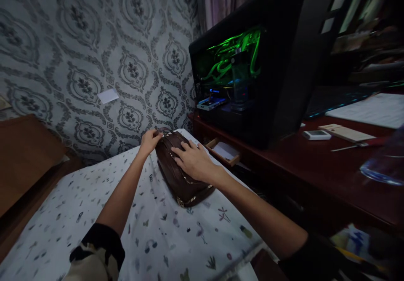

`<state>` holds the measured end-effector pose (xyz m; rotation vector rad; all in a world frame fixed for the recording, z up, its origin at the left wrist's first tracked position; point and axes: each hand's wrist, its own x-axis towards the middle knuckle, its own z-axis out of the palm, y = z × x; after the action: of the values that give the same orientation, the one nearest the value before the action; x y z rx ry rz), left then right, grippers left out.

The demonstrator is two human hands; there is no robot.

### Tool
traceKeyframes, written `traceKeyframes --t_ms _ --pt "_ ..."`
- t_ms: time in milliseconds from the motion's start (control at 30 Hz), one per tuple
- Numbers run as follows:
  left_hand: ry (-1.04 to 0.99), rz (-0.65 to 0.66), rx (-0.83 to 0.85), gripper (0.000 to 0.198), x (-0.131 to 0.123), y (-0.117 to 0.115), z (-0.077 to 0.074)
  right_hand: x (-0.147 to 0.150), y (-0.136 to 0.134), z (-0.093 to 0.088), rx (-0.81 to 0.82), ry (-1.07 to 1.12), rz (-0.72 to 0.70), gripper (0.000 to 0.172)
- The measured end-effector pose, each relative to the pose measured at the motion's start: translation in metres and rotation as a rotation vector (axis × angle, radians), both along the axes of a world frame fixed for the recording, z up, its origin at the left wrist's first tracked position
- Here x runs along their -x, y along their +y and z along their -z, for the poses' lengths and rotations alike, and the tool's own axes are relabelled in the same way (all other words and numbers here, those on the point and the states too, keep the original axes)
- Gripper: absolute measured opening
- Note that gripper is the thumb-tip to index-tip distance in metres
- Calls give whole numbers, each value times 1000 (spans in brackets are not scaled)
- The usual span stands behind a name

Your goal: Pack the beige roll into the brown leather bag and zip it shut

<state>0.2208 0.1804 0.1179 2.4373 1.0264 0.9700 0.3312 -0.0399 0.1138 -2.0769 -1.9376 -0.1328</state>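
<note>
A dark brown leather bag (168,175) with gold-toned zippers lies on a white patterned cloth. At its far end, near the top loop, my left hand (150,141) grips the edge with thumb and fingers together; exactly which part is pinched is too small to tell. My right hand (195,161) rests flat on the bag's upper face, palm down with the fingers spread. One zipper corner shows at the near end of the bag.
The patterned cloth (132,213) covers the surface beneath the bag. On the right, a dark red desk (315,167) carries a black computer case (284,62) with green lights. A small drawer (232,159) is pulled out below. Patterned wallpaper (132,70) stands behind.
</note>
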Motion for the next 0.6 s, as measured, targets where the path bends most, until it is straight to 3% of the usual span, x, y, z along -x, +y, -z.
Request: traceKeyframes --t_ms 600 --pt "120 -91 -88 16 0 -10 4 2 4 -5 40 -8 9 49"
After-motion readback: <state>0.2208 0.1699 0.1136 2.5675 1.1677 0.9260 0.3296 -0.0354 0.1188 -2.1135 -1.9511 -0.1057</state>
